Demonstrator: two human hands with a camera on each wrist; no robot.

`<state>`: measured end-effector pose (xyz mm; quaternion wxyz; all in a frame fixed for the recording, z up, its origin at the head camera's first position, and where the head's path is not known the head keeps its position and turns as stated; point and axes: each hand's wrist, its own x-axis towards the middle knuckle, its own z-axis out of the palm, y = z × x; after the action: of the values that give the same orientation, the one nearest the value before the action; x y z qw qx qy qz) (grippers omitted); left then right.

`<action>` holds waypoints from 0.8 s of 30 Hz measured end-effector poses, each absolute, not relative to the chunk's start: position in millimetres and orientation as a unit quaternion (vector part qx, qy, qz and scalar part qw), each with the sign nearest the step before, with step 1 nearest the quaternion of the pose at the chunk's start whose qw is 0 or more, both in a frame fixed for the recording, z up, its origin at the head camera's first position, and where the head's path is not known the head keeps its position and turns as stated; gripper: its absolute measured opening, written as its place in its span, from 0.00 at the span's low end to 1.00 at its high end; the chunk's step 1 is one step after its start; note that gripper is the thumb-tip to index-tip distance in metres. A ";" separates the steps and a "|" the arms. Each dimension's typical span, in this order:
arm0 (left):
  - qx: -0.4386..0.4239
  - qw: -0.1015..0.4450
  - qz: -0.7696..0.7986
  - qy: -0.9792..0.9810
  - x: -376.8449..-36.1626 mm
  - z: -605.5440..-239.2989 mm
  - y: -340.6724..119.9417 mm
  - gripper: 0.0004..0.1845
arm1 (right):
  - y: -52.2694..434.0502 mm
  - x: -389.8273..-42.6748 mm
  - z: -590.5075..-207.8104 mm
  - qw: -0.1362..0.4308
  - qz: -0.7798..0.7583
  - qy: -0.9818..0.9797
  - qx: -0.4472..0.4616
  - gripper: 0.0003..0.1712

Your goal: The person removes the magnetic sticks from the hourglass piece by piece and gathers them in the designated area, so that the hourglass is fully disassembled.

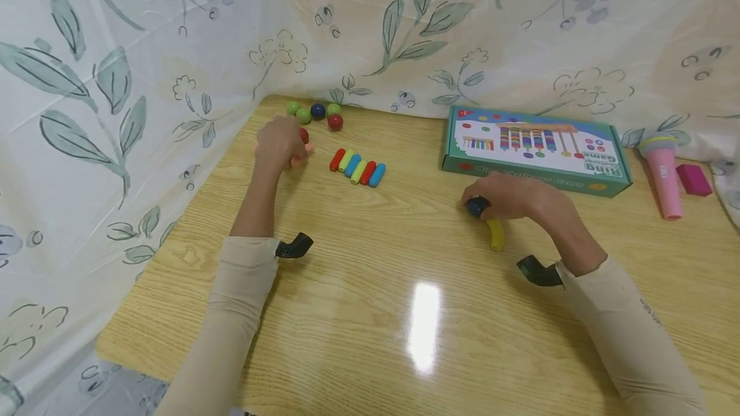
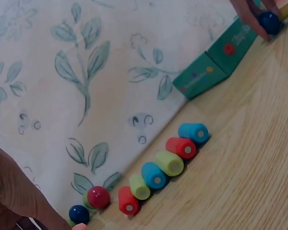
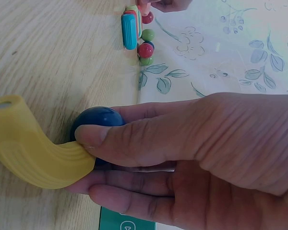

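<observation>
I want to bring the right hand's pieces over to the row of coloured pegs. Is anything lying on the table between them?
Nothing visible does. The right hand holds a dark blue ball and a curved yellow piece; bare wooden table runs from there to the row of coloured pegs. The game box sits off to the side.

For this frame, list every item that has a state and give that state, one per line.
Left hand: curled round an orange piece, red ball against it.
Right hand: grips yellow tube and dark blue ball.
Six coloured cylinders: lying side by side, touching.
Loose balls: clustered at the table's far edge.
Game box: closed, flat.
Pink microphone: lying down.
</observation>
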<state>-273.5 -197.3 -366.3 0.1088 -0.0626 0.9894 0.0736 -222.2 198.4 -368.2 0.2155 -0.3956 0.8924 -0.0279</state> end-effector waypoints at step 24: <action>-0.094 0.148 0.072 0.982 -280.9 -374.8 -207.9 0.10 | 198.6 -223.8 -370.7 0.225 -0.030 0.893 -0.388 0.21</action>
<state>-280.9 -207.9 -374.8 0.1477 -0.0941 0.9819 0.0717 -223.8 198.6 -370.7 0.2252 -0.3883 0.8931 -0.0301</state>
